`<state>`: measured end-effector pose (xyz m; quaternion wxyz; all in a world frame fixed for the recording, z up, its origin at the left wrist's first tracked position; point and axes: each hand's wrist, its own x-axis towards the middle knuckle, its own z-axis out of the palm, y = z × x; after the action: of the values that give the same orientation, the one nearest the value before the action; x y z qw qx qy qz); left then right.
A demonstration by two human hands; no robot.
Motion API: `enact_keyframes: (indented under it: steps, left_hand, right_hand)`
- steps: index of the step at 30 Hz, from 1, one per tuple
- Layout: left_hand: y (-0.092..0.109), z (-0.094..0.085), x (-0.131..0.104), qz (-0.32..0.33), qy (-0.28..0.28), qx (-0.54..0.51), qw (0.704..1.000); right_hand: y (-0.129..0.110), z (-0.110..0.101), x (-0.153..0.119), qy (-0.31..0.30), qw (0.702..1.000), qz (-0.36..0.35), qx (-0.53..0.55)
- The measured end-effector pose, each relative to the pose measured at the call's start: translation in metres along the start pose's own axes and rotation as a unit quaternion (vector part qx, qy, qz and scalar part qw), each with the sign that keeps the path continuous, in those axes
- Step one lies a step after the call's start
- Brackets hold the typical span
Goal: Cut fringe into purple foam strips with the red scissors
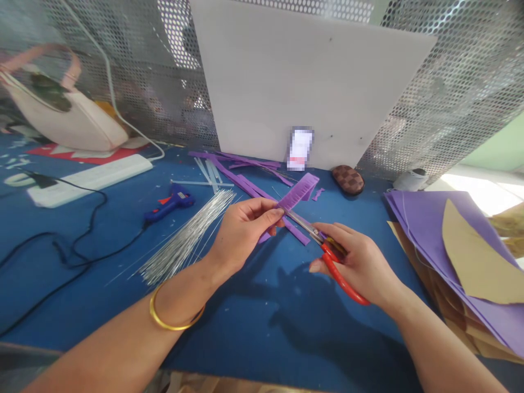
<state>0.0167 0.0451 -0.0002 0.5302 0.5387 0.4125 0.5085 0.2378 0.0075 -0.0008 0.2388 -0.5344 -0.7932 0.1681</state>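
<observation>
- Blue bench [245, 333] before perforated metal [470, 65]; white board [266, 71] leaning there, apparently propping the phone [300, 147] upright for viewing.
- Left hand [245, 232]: fingers pinch a purple strip [301, 191] above the bench, presumably to keep it steady.
- Right hand [364, 262]: fingers wrapped around red-handled scissors [344, 284], which point at the strip beside that pinch.
- Glue gun [172, 203] and wire bundle [186, 240] lie leftward, probably to leave working room.

The strip [300, 193] is purple, the scissors [328, 252] red-handled, the pouch [347, 180] checked in brown.
</observation>
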Motion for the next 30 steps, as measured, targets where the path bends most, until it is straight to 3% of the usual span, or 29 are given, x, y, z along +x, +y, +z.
enact_keyframes:
  steps: [30]
  left_hand:
    - [-0.0024,0.0007,0.0025,-0.030,-0.001,-0.028,0.999]
  right_hand:
    - [0.0013,0.0002,-0.0015,0.004,1.000,0.020,0.007]
